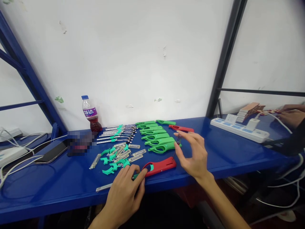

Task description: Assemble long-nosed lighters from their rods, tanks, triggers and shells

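A red lighter body (162,166) lies near the table's front edge, a teal piece in its loop. My left hand (130,186) is closed on its left end, where a dark green part shows by the fingers; a metal tube (104,187) sticks out to the left. My right hand (194,156) pinches the handle of a small screwdriver (178,140), whose shaft points down at the red body's right end. Green lighter bodies (158,136) lie in a column behind. Teal triggers (108,171) and clear fuel tanks (95,161) are scattered to the left.
Metal rods with wires (111,135) lie at the back. A drink bottle (91,114) stands by the wall. Another red body (181,128) is behind my right hand. A phone (53,152) and cables lie left, a power strip (240,128) right, near another person's hand (292,116).
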The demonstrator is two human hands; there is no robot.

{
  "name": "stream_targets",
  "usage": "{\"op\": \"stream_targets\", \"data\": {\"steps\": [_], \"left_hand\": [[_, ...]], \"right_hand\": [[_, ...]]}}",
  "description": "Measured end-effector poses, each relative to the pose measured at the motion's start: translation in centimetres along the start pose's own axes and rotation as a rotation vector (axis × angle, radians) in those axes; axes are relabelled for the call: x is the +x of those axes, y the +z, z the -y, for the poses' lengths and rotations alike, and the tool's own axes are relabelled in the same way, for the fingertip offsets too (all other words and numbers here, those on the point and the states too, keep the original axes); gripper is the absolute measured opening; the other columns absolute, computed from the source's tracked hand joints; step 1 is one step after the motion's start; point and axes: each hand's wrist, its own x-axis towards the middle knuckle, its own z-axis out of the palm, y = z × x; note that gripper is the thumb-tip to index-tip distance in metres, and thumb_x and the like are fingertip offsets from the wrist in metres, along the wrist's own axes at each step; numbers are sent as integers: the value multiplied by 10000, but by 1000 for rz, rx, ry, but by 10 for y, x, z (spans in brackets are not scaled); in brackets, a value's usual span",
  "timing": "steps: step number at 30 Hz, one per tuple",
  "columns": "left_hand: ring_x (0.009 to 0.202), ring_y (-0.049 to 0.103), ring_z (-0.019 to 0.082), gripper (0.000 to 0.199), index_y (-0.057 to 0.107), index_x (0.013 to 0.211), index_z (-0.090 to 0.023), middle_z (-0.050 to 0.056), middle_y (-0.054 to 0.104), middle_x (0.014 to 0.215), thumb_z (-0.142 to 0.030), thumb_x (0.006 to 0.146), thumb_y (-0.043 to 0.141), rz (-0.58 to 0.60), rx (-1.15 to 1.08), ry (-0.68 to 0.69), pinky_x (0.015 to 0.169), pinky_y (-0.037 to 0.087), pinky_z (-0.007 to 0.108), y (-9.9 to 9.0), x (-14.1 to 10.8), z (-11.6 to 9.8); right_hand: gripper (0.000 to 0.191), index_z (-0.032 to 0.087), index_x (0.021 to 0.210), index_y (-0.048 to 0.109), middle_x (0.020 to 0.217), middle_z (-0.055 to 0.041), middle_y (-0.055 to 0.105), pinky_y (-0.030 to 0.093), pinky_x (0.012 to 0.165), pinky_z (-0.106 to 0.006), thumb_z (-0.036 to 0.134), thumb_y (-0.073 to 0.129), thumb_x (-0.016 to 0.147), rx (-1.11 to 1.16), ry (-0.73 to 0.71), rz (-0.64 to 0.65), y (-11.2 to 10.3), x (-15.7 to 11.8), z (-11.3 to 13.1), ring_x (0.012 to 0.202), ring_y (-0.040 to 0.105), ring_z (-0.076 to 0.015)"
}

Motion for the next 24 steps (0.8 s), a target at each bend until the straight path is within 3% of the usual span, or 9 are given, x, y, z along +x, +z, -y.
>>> {"op": "stream_targets", "data": {"steps": [5, 9, 13, 19, 24], "left_hand": [[854, 581, 227, 300, 630, 1287, -186, 95, 622, 1048, -133, 1038, 471, 4, 7, -1, 727, 500, 369, 0, 0, 0], [855, 584, 226, 305, 633, 1288, -195, 94, 625, 1050, -136, 1037, 470, 7, 10, -6, 731, 501, 367, 1, 0, 1], [854, 588, 229, 300, 638, 1273, -196, 94, 627, 1042, -130, 1031, 473, -5, 4, -2, 726, 498, 361, 0, 1, 0], [849, 592, 232, 297, 637, 1274, -188, 98, 630, 1040, -133, 1029, 480, -3, 1, 1, 725, 508, 369, -1, 1, -1], [853, 591, 224, 290, 636, 1270, -191, 92, 630, 1039, -141, 1038, 469, -10, 15, 3, 727, 506, 357, 0, 1, -1]], "right_hand": [[612, 293, 1442, 582, 1136, -84, 739, 495, 1004, -544, 318, 845, 890, -88, 6, -2, 1, -2, -5, 1033, 674, -297], [700, 334, 1560, 500, 1032, -43, 763, 499, 1018, -541, 254, 796, 931, -86, 25, 2, 2, -1, -3, 992, 666, -282], [787, 325, 1654, 368, 1106, -37, 804, 501, 1038, -547, 183, 720, 965, -39, 22, 34, 1, 0, 2, 1002, 666, -281], [584, 269, 1474, 530, 1190, -84, 756, 512, 1019, -537, 182, 726, 931, 80, 47, 51, -2, 0, 1, 1124, 662, -308], [570, 280, 1391, 549, 1120, -84, 691, 547, 882, -483, 279, 832, 896, 40, 17, 0, -2, -2, -4, 1013, 658, -289]]}}
